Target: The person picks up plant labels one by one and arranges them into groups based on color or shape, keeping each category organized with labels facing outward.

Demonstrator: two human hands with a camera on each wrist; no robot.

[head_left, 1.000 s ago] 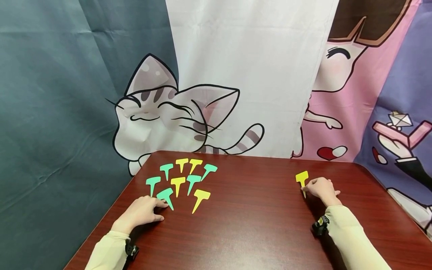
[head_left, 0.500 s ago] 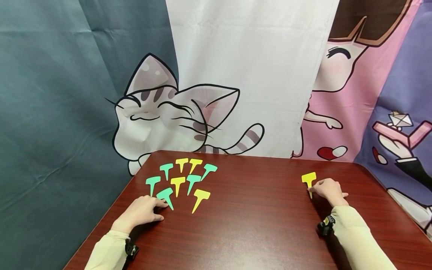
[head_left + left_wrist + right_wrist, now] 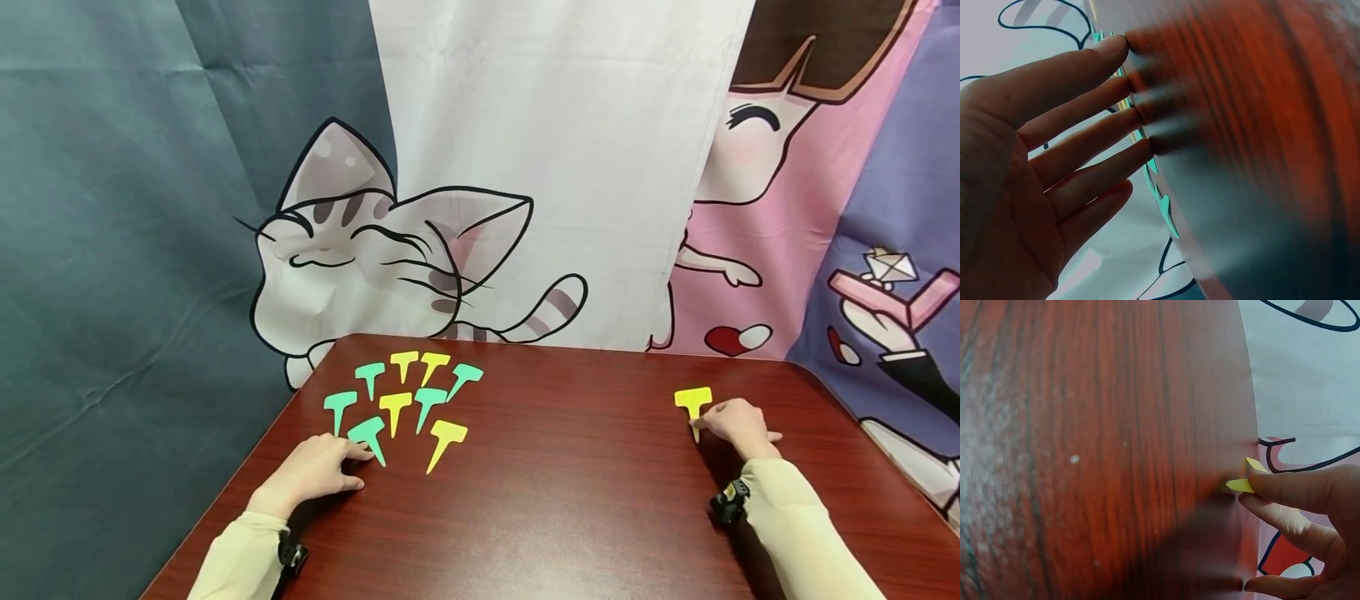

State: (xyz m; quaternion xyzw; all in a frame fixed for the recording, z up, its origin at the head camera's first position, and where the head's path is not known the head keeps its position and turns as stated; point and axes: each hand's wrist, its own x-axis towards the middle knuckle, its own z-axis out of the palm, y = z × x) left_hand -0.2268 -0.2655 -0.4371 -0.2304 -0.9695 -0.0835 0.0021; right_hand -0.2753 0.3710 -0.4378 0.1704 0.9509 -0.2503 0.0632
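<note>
On the right side of the table, my right hand [image 3: 738,427] pinches the pointed stem of a yellow T-shaped plant label [image 3: 693,398]. The right wrist view shows the label's yellow tip [image 3: 1239,485] poking out between thumb and finger, close over the wood. My left hand [image 3: 318,467] rests with its fingertips on the tabletop at the left, fingers extended and spread in the left wrist view. Its fingertips are right at a green plant label [image 3: 367,433], overlapping its edge in the head view. A yellow label [image 3: 447,433] lies to the right of that one.
Several more green and yellow labels lie in a loose cluster, among them a yellow one [image 3: 395,406] and a green one [image 3: 341,403]. The dark red wooden table [image 3: 555,483] ends at a printed cloth backdrop [image 3: 600,167].
My right hand has shifted a little to the right and nearer, carrying the yellow plant label, which now stands straighter. The left hand and the cluster of labels have not moved.
</note>
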